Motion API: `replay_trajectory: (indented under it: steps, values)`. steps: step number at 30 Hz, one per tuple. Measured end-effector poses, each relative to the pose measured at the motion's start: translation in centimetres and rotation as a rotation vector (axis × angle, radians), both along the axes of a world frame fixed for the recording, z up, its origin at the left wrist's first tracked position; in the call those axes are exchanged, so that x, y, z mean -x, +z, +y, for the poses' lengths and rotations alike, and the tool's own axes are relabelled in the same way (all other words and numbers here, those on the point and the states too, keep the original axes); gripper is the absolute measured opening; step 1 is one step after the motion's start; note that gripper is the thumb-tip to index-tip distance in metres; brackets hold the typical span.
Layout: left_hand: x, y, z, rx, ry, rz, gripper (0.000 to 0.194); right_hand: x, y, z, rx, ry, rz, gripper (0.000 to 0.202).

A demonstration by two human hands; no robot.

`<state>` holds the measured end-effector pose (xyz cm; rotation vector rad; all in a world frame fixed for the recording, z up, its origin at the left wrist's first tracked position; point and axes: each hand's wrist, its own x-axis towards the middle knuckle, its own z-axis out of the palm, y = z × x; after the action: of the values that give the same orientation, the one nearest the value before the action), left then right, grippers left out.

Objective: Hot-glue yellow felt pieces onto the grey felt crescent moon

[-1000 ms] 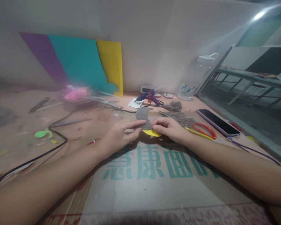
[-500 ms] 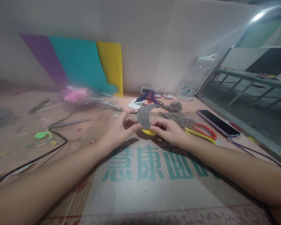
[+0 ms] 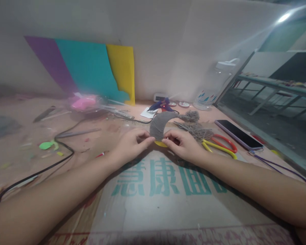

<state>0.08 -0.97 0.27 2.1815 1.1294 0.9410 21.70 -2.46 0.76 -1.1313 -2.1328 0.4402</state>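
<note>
Between my hands is a crescent moon shape (image 3: 158,126) wrapped in grey yarn, its bare yellow edge (image 3: 160,144) showing at the bottom. My left hand (image 3: 136,144) pinches its left side between thumb and fingers. On the lower right side, the thumb and fingertips of my right hand (image 3: 181,143) are closed on it too. A bundle of loose grey yarn (image 3: 193,131) lies just behind my right hand. Red-and-yellow-handled scissors or pliers (image 3: 220,146) rest beside my right forearm, their working end hidden.
Behind the crescent stand a blue glue gun (image 3: 161,104) with a red light and a clear plastic bottle (image 3: 205,97). A phone (image 3: 238,134) lies at the right. A black cable (image 3: 62,144) crosses the left side. Coloured sheets (image 3: 89,68) lean on the wall.
My left fingers, lifted and spread before, have come down and closed on the crescent's left edge. My right hand keeps its pinch. The view has shifted slightly.
</note>
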Motion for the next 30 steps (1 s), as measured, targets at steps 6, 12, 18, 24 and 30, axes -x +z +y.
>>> replay_trajectory:
  steps: [6, 12, 18, 24, 30]
  values:
    - [0.09, 0.02, -0.01, -0.007, -0.039, 0.001, 0.027, 0.00, 0.39, -0.07, -0.023, -0.010, -0.010, 0.017]
    - [0.25, -0.09, 0.02, 0.040, 0.023, -0.101, 0.027, -0.05, 0.51, 0.16, 0.005, -0.042, 0.022, 0.015]
    - [0.00, 0.28, -0.10, 0.048, 0.030, -0.071, 0.030, -0.08, 0.31, 0.07, -0.020, -0.029, 0.005, 0.015]
    - [-0.07, 0.17, -0.07, -0.046, 0.031, 0.006, 0.025, -0.25, -0.10, -0.06, -0.084, 0.005, -0.069, 0.017]
    - [0.04, -0.12, 0.06, -0.087, -0.006, 0.015, 0.017, -0.21, 0.02, -0.02, -0.049, -0.005, -0.046, 0.016]
